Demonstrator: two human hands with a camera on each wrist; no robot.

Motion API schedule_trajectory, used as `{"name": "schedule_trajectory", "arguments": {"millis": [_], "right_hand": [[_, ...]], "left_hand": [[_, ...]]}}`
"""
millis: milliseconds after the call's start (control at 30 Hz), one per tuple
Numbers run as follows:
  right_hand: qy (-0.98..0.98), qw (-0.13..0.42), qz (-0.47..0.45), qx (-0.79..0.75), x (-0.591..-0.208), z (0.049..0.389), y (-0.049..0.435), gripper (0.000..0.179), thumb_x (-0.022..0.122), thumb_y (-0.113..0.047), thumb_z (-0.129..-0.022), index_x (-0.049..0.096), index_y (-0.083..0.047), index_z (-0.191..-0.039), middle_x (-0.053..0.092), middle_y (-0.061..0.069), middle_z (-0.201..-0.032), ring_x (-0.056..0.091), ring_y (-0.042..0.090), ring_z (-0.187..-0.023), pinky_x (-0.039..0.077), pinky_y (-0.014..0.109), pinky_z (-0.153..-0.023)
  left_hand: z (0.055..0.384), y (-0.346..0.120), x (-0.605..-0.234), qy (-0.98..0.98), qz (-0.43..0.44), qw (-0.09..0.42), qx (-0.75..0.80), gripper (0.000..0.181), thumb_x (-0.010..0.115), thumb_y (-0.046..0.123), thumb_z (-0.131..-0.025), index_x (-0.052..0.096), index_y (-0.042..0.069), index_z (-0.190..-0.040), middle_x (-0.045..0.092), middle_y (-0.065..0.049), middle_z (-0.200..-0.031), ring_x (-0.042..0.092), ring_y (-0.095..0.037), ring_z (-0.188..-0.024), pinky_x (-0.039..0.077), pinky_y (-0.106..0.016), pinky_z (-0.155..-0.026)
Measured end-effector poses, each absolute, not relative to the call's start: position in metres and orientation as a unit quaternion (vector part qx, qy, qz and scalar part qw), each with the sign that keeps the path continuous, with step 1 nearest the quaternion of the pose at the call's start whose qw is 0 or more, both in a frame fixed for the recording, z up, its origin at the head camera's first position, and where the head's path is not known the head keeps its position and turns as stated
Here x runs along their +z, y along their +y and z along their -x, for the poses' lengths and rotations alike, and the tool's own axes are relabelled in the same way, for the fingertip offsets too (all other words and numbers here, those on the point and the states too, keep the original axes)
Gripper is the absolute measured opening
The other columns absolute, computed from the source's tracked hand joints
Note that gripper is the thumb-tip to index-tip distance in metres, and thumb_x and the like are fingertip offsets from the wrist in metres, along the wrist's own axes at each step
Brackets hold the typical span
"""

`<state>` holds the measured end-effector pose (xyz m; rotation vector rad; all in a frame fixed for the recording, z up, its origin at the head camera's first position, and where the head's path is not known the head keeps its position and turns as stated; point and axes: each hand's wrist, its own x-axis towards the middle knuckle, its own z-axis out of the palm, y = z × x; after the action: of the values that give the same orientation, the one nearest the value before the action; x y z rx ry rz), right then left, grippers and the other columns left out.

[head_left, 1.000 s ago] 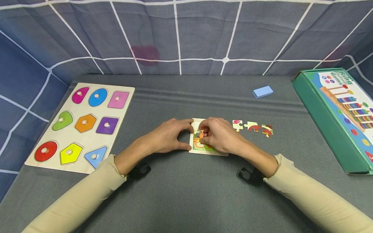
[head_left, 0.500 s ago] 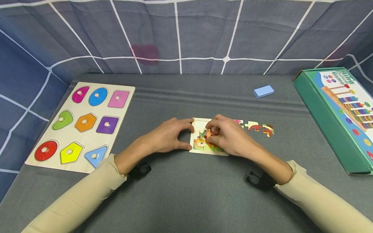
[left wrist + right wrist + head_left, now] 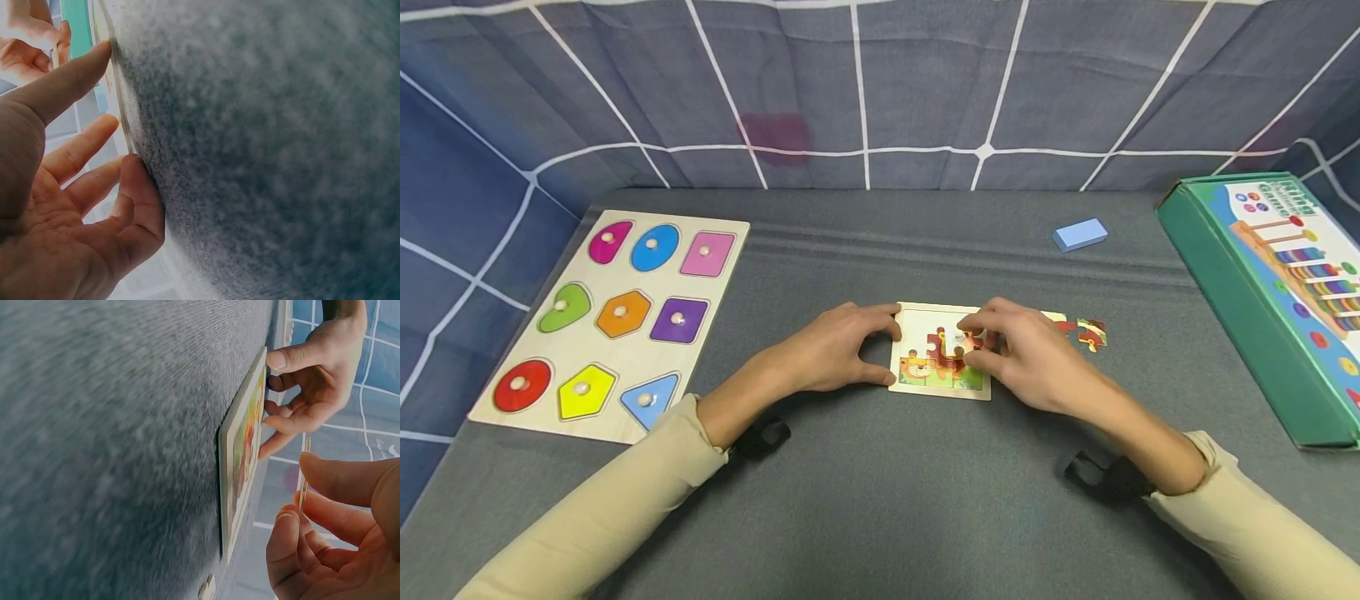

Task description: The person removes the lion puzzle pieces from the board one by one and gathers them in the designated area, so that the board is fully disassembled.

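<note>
A small wooden jigsaw tray (image 3: 917, 321) lies flat in the middle of the head view. Joined pieces with an orange and red picture cover its lower part; bare wood shows along the top. My left hand (image 3: 842, 346) rests thumb and fingertips, spread apart, against the tray's left edge. Over the tray's right side, my right hand (image 3: 1022, 350) pinches a jigsaw piece (image 3: 304, 487) between thumb and fingers. The right wrist view shows that piece edge-on, apart from the tray. Two loose jigsaw pieces (image 3: 1092, 333) lie to the right, one partly hidden behind the right hand.
A wooden peg board (image 3: 642, 275) with coloured knobbed shapes lies at the left. At the back right is a blue block (image 3: 1079, 235). A green toy box (image 3: 1240, 317) stands on the far right. Checked cloth (image 3: 925, 92) hangs behind the grey table surface (image 3: 880, 500).
My right hand has moved rightward across the tray with the piece in its fingers, uncovering more of the picture and hiding a loose piece. The left hand stays at the tray's edge.
</note>
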<state>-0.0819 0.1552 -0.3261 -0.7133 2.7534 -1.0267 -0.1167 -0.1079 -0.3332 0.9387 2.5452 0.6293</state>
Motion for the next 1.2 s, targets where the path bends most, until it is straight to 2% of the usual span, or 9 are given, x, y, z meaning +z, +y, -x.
{"name": "schedule_trajectory", "arguments": {"millis": [300,400,533,633,833,1100,1200], "right_hand": [[0.909,0.035,0.221,-0.352,-0.322,0.072,0.178,0.031,0.075,-0.004,-0.087,0.070,-0.002,-0.118,0.062,-0.001,-0.103,0.051,0.013,-0.073,0.042,0.026,-0.062],[0.910,0.020,0.221,-0.349,-0.324,0.070,0.185,0.036,0.076,-0.002,-0.084,0.068,-0.002,-0.119,0.062,0.000,-0.098,0.052,0.012,-0.074,0.043,0.024,-0.062],[0.912,0.004,0.221,-0.345,-0.327,0.069,0.193,0.032,0.078,-0.001,-0.082,0.069,-0.003,-0.113,0.060,-0.002,-0.091,0.052,0.010,-0.076,0.043,0.023,-0.063],[0.915,-0.002,0.219,-0.339,-0.329,0.067,0.199,0.028,0.078,-0.001,-0.082,0.070,-0.006,-0.109,0.060,-0.002,-0.093,0.052,0.010,-0.077,0.043,0.023,-0.064],[0.923,0.006,0.209,-0.324,-0.332,0.065,0.208,0.029,0.078,-0.003,-0.083,0.070,-0.007,-0.110,0.058,0.000,-0.094,0.049,0.012,-0.077,0.041,0.026,-0.063],[0.925,0.001,0.221,-0.311,-0.339,0.067,0.211,0.027,0.080,-0.007,-0.082,0.072,-0.008,-0.107,0.056,-0.005,-0.086,0.048,0.010,-0.073,0.038,0.027,-0.064],[0.926,0.005,0.225,-0.302,-0.341,0.068,0.211,0.026,0.080,-0.006,-0.081,0.072,-0.009,-0.106,0.057,-0.007,-0.084,0.049,0.009,-0.073,0.037,0.030,-0.069]], "left_hand": [[0.117,-0.108,-0.335,0.901,-0.329,0.180,0.219,0.044,0.084,0.032,-0.080,0.065,0.015,-0.116,0.045,-0.007,-0.150,0.052,-0.027,-0.120,0.039,-0.042,-0.100],[0.117,-0.108,-0.334,0.901,-0.329,0.179,0.219,0.044,0.084,0.032,-0.080,0.065,0.015,-0.116,0.045,-0.007,-0.150,0.052,-0.028,-0.119,0.039,-0.042,-0.099],[0.116,-0.108,-0.332,0.902,-0.327,0.180,0.217,0.044,0.084,0.032,-0.080,0.065,0.015,-0.116,0.044,-0.007,-0.151,0.052,-0.028,-0.118,0.039,-0.043,-0.099],[0.115,-0.108,-0.332,0.902,-0.326,0.181,0.215,0.045,0.083,0.032,-0.080,0.065,0.016,-0.117,0.044,-0.006,-0.151,0.052,-0.028,-0.119,0.039,-0.043,-0.100],[0.116,-0.107,-0.334,0.902,-0.327,0.181,0.216,0.045,0.083,0.032,-0.080,0.065,0.015,-0.117,0.044,-0.007,-0.151,0.052,-0.027,-0.117,0.039,-0.042,-0.099],[0.115,-0.107,-0.334,0.901,-0.329,0.177,0.219,0.045,0.084,0.031,-0.080,0.065,0.014,-0.117,0.045,-0.007,-0.151,0.052,-0.027,-0.120,0.039,-0.042,-0.100],[0.115,-0.107,-0.334,0.902,-0.329,0.175,0.219,0.045,0.084,0.031,-0.079,0.065,0.014,-0.116,0.045,-0.008,-0.150,0.052,-0.028,-0.119,0.039,-0.042,-0.100]]}}
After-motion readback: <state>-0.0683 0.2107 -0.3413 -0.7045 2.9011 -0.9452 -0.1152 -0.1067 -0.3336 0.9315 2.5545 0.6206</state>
